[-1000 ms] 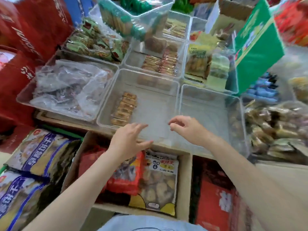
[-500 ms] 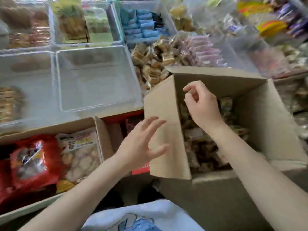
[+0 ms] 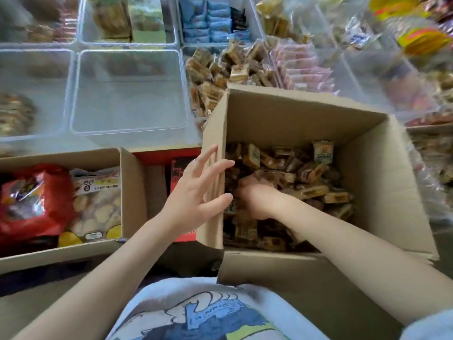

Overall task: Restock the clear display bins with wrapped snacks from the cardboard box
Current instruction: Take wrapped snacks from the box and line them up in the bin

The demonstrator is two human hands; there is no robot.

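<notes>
Head view: I see the left hand (image 3: 196,192), fingers spread, flat against the brown corrugated cardboard box (image 3: 362,168) flap. Right hand (image 3: 252,200) is buried among glossy rectangular wrapped snacks (image 3: 306,177), seemingly curled round some. Empty clear plastic bin (image 3: 127,94) sits beside.

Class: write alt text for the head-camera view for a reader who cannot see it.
The right hand digs into wrapped snacks inside an open cardboard box while the left hand rests spread-fingered on its flap. Beyond sits an empty clear display bin.
</notes>
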